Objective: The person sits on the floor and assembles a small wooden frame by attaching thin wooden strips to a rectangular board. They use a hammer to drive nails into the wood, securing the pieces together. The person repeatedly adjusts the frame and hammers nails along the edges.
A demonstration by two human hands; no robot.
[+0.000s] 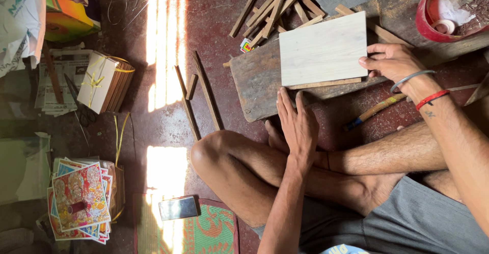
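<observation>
Head view: you sat cross-legged on the floor, pale board (322, 49) lying flat on the dark plank (257, 83). Your right hand (391, 63) gripped the board's right edge, fingers curled around it. Your left hand (298, 127) lay flat just below the board, fingers straight and together, holding nothing. One thin strip (324, 84) sat along the board's lower edge; whether it was fixed, can't tell. Loose strips (275, 7) piled above the board, unused. Hammer (374, 111) lay untouched just right of the plank.
</observation>
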